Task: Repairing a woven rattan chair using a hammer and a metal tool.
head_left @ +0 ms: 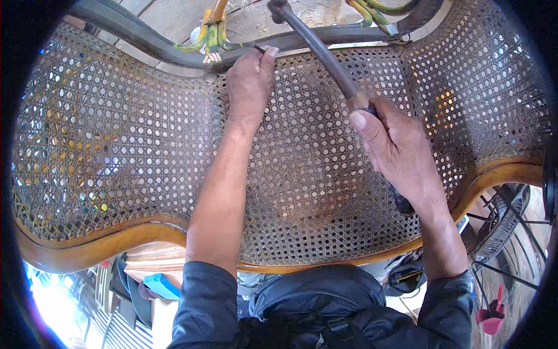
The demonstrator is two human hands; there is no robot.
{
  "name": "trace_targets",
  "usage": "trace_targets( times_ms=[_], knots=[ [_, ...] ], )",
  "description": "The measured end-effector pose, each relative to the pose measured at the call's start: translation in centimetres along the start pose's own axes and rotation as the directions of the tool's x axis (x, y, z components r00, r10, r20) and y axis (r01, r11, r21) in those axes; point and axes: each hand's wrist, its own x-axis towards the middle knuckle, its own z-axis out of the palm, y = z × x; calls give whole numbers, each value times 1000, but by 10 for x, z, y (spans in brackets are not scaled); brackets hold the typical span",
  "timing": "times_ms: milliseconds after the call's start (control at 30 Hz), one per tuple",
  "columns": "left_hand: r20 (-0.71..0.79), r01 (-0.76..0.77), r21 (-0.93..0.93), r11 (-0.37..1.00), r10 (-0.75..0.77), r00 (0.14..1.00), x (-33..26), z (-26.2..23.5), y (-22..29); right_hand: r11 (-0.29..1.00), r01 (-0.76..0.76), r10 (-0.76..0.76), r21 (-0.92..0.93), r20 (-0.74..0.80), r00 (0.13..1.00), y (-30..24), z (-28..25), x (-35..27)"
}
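Note:
A woven cane panel (325, 151) with a curved wooden frame spreads in front of me, its far edge bordered by a dark curved rail (168, 49). My left hand (250, 84) is closed at that rail, thumb and fingers together. A short dark tip shows by the thumb, but what it belongs to is hidden. In my right hand (401, 142) is a hammer (325, 58), its dark handle running under the palm. The hammer's head is raised beyond the rail, partly cut off by the top of the picture, apart from my left hand.
Green-and-yellow bound joints (214, 38) stand on the rail. The frame's near edge (104, 247), glossy brown wood, curves close to my body. Beyond the rail lies a plank floor (250, 20) with scraps. A dark woven chair (505, 227) and a pink object (491, 317) are at the right.

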Motion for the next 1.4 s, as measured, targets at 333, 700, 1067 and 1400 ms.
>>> trace_targets(
  times_ms=[333, 700, 1067, 1400],
  knots=[
    [2, -144, 25, 989, 144, 990, 0, 7, -8, 963, 142, -139, -230, 29, 990, -8, 3, 6],
    [7, -128, -90, 988, 129, 992, 2, 4, -4, 959, 169, -179, -226, -25, 983, -8, 8, 3],
    [63, 91, -76, 993, -86, 994, 1, 0, 8, 998, -6, 1, -55, -79, 997, -2, -6, 0],
    [55, -78, 45, 996, 76, 996, 1, 4, 7, 994, 42, -45, -102, -34, 998, -9, -6, -8]
  ],
)
